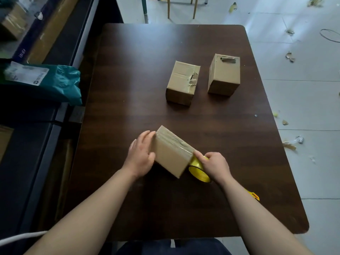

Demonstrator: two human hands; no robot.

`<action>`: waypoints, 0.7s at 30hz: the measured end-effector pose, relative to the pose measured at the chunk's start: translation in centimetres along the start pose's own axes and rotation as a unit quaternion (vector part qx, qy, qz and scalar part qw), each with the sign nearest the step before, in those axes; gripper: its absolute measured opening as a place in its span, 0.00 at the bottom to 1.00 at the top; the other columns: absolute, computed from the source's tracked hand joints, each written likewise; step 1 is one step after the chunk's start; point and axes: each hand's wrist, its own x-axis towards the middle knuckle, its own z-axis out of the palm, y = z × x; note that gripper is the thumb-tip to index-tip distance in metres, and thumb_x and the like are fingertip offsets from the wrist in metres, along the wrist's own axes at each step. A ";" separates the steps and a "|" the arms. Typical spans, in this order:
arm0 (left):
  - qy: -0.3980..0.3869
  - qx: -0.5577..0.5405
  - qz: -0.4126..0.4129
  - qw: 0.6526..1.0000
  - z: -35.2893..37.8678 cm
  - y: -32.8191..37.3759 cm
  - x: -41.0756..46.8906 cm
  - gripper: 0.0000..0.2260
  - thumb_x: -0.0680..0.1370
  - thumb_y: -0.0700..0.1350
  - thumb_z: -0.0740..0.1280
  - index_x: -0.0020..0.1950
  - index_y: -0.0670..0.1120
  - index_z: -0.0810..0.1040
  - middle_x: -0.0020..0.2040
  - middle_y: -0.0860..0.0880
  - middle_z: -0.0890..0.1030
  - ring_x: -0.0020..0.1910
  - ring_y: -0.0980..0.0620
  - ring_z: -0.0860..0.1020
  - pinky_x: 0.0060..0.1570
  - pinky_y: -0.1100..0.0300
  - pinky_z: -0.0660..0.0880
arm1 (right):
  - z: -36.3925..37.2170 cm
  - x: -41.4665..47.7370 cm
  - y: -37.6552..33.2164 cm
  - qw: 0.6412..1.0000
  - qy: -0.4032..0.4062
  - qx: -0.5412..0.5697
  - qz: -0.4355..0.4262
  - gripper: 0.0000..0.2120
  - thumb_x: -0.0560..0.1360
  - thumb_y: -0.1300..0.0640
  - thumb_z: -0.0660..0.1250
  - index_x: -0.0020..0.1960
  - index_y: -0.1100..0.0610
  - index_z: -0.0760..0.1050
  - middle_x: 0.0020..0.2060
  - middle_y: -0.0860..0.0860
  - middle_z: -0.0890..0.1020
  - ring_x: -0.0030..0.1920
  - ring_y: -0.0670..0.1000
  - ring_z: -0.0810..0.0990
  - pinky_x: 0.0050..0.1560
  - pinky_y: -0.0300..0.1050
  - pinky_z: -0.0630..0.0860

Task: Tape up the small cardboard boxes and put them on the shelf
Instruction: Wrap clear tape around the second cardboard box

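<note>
A small cardboard box [171, 153] stands tilted on the dark wooden table [128, 89], with clear tape along its top edge. My left hand [141, 153] grips its left side. My right hand [215, 165] holds a yellow tape roll [196, 168] pressed against the box's right end. Farther back stand two more small boxes: one with a torn taped top [182, 83] and a taller one [224, 74] to its right. The shelf [46, 52] runs along the left of the table.
A teal mailing bag [44, 80] with a white label lies on the shelf, with cartons behind it. A yellow cutter [254, 196] pokes out beyond my right forearm. Tape scraps litter the tiled floor at right. Chair legs stand past the table's far edge.
</note>
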 end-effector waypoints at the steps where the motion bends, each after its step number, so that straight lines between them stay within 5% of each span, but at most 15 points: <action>1: 0.005 0.037 0.012 0.999 0.3 1.0 -0.1 0.32 0.72 0.49 0.55 0.78 0.50 0.55 0.78 0.50 0.54 0.77 0.49 0.51 0.76 0.46 0.45 | 0.4 -0.4 -0.2 1.000 -0.002 0.025 0.002 0.26 0.76 0.36 0.61 0.29 0.55 0.71 0.28 0.49 0.74 0.38 0.54 0.75 0.39 0.46 0.68; 4: -0.047 0.167 0.008 0.985 2.2 2.6 -0.1 0.30 0.80 0.57 0.46 0.79 0.48 0.42 0.79 0.51 0.39 0.77 0.53 0.35 0.73 0.45 0.32 | 1.1 -1.5 -0.2 0.994 -0.021 0.104 -0.027 0.22 0.78 0.43 0.63 0.30 0.55 0.69 0.27 0.48 0.71 0.35 0.51 0.71 0.38 0.48 0.66; 7: -0.081 0.237 -0.009 0.968 3.1 2.2 0.5 0.31 0.81 0.61 0.43 0.77 0.48 0.32 0.77 0.52 0.30 0.74 0.54 0.29 0.72 0.43 0.30 | 1.2 -2.9 1.1 0.976 -0.055 0.201 -0.066 0.17 0.79 0.49 0.63 0.33 0.53 0.72 0.30 0.46 0.71 0.35 0.47 0.70 0.37 0.47 0.66; 21: -0.098 0.296 0.059 0.948 1.5 0.9 2.2 0.29 0.81 0.61 0.42 0.77 0.52 0.34 0.78 0.55 0.33 0.75 0.56 0.31 0.72 0.46 0.29 | 3.9 -6.8 5.5 0.974 -0.063 0.206 -0.064 0.08 0.77 0.45 0.66 0.48 0.49 0.77 0.42 0.48 0.81 0.45 0.47 0.78 0.45 0.46 0.76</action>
